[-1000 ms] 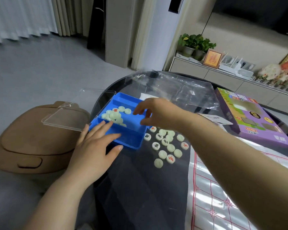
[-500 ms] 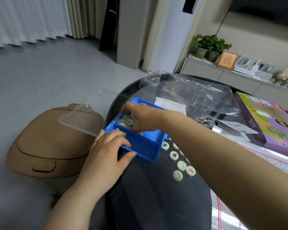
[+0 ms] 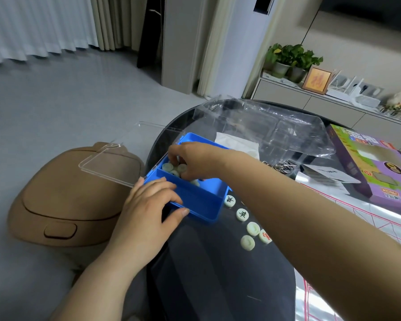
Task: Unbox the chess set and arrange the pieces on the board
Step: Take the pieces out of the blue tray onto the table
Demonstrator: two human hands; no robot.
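A blue plastic box [image 3: 202, 202] stands at the left edge of the dark round table, its clear lid [image 3: 111, 163] swung open to the left. My left hand [image 3: 148, 205] grips the box's near left corner, thumb against the front wall. My right hand [image 3: 195, 161] reaches into the far compartment, its fingers curled over the pale round chess pieces [image 3: 171, 169] there. Several more pieces [image 3: 248, 228] lie on the table right of the box. The board sheet with red lines [image 3: 322, 304] shows at the lower right.
A tan padded stool [image 3: 63, 200] stands left of the table under the lid. Crumpled clear plastic wrap [image 3: 276, 126] lies behind the box, with a metal key ring [image 3: 283, 165] and a purple game carton [image 3: 375, 172] to the right.
My right hand has moved from above the box down into its far compartment onto the pieces. My left hand went from lying flat on the box to gripping its corner. The view shifted left.
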